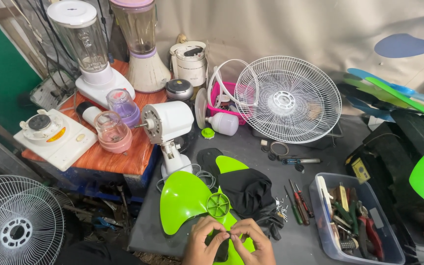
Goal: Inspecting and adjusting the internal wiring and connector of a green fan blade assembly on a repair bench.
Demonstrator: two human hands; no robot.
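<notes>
I see both hands low in the view, meeting over the green fan blade (185, 198). The left hand (203, 241) and right hand (251, 243) pinch together a small dark part (226, 236); it is too small to identify. I think they hold it close for fine work. The blade lies on a grey bench (300, 240), beside a black cloth (249, 191) and screwdrivers (298, 201). A white fan guard (288, 99) leans behind, near blenders (94, 49) on an orange table (119, 159).
</notes>
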